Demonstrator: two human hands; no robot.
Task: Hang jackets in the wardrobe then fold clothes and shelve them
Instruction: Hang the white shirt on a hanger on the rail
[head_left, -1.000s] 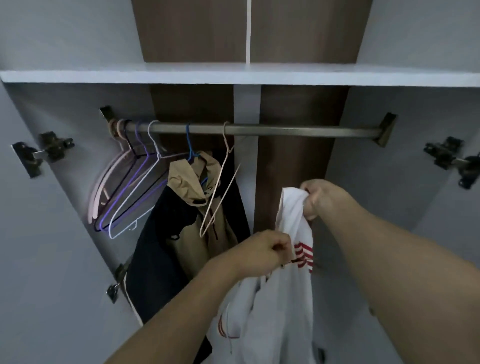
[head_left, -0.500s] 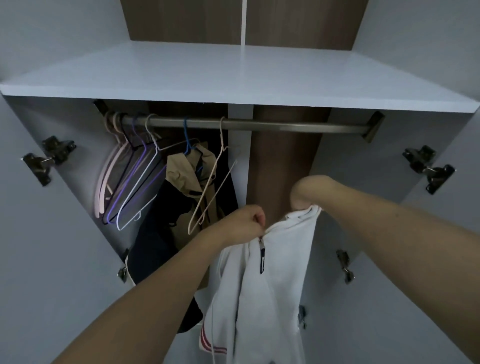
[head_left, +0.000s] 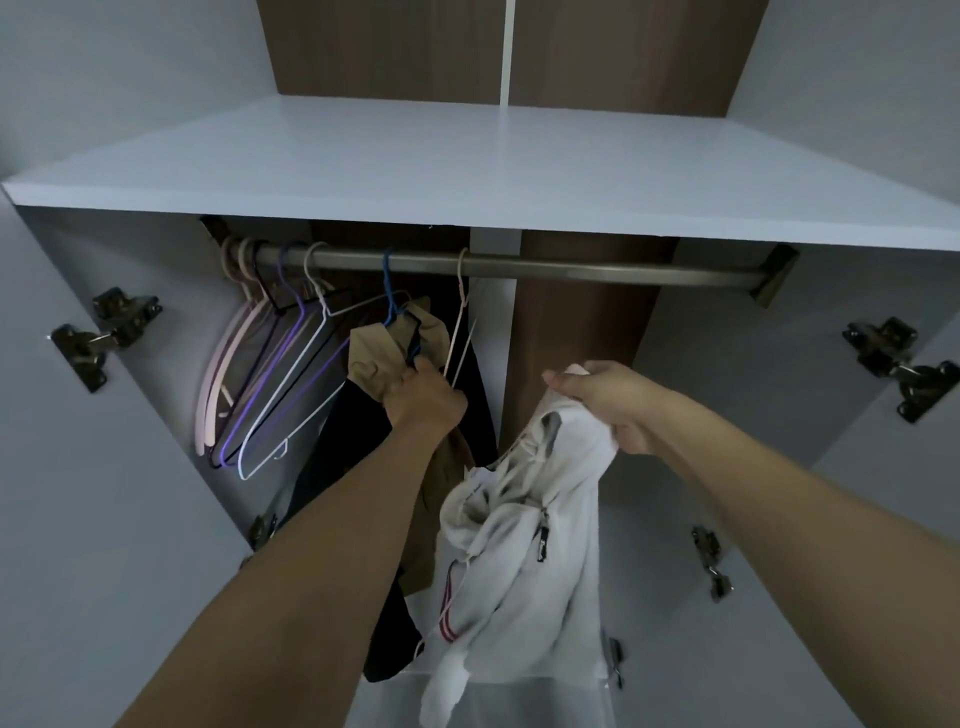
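Observation:
A white zip jacket with red stripes hangs crumpled from my right hand, which grips its top edge below the metal rail. My left hand is raised to the left of it, fingers curled round the lower wires of an empty beige hanger that hooks on the rail. Just behind that hand, a tan and black jacket hangs on a blue hanger.
Several empty wire hangers in pink, purple, black and white crowd the rail's left end. A white shelf lies above the rail. The rail's right half is bare. Door hinges stick out on both side walls.
My left hand has let go of the white jacket and moved up and left to the beige hanger. The jacket now hangs from my right hand alone and has slumped.

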